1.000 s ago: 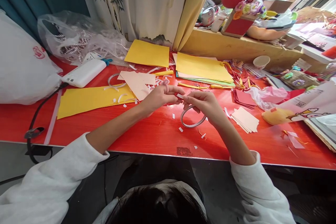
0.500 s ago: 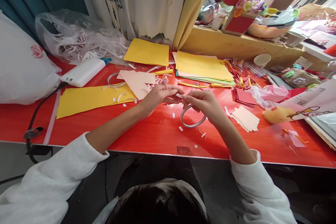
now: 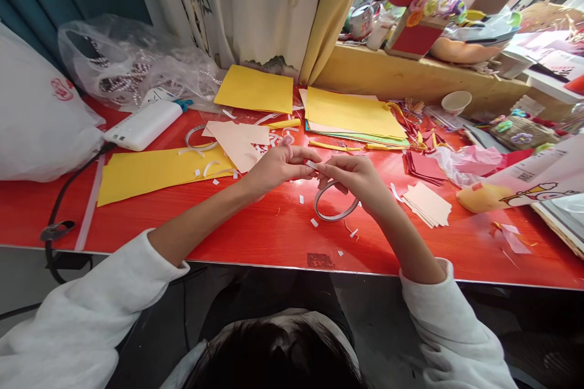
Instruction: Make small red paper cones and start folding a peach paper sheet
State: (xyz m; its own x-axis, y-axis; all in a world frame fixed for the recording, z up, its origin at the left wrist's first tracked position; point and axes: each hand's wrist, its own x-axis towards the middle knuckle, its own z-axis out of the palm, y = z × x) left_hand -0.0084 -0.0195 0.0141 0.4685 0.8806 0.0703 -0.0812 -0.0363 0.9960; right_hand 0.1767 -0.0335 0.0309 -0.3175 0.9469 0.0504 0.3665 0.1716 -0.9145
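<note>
- Sleeves, white, lead our arms up to the near edge of the red bench.
- We see a dark patch at the middle of that edge, with white scraps scattered beyond it.
- Our right hand has its fingers clamped on a roll of tape, which hangs tilted below them, above the middle of the bench.
- Our left hand meets the right at a small white strip; we cannot tell whether its fingers are pinched on the strip or only touching it. A fuzzy pink loop shows at this hand.
- Toward the right edge, we have pale cards fanned in a small pile.
- Toward the left edge, a long yellow sheet lies flat, partly under pale pink paper; a second roll is just beside them.
- Along the far edge, we find a yellow-topped paper stack, a yellow sheet and a clear plastic bag.
</note>
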